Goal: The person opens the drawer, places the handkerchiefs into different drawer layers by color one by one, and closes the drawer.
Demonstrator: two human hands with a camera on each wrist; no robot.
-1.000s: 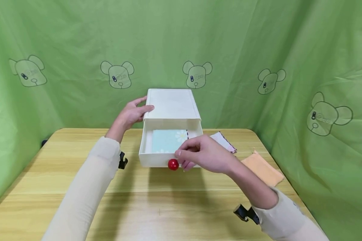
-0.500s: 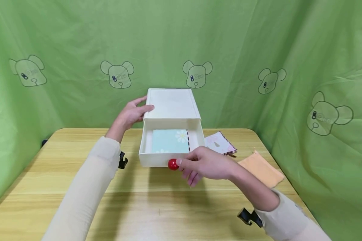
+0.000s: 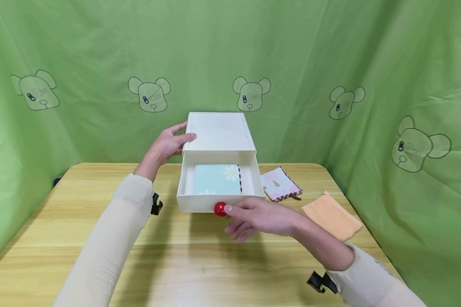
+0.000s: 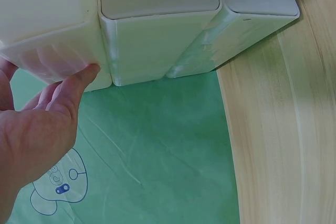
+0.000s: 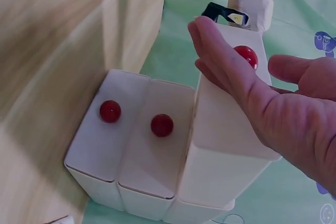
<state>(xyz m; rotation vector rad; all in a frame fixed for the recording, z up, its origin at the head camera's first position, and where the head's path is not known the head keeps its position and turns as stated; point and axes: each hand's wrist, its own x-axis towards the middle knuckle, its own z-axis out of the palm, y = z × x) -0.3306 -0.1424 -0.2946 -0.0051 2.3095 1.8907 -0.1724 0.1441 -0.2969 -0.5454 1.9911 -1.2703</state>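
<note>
A white drawer [image 3: 220,203] stands pulled out of the top unit of a stacked white cabinet [image 3: 220,131]. Inside lies a folded light-blue cloth [image 3: 215,179] with a daisy print and dark-striped edge. My left hand [image 3: 170,143] rests on the cabinet's left side, thumb on its top, fingers extended against the wall. At the drawer front, the thumb of my right hand [image 3: 263,216] is at the red knob [image 3: 220,209]. The other fingers stretch past it, loosely straight. In the right wrist view the knob [image 5: 245,56] shows between thumb and straight fingers; contact is unclear.
Right of the cabinet lie a white-and-pink patterned cloth [image 3: 279,183] and an orange cloth [image 3: 332,216] on the wooden table [image 3: 80,221]. Two lower drawers with red knobs [image 5: 162,125] are pushed in. A green curtain [image 3: 215,47] encloses the back and sides.
My right hand has lowered from above the drawer's front rim to beside the knob, and its fingers have straightened. The patterned cloth has come into fuller view. My left hand has stayed put.
</note>
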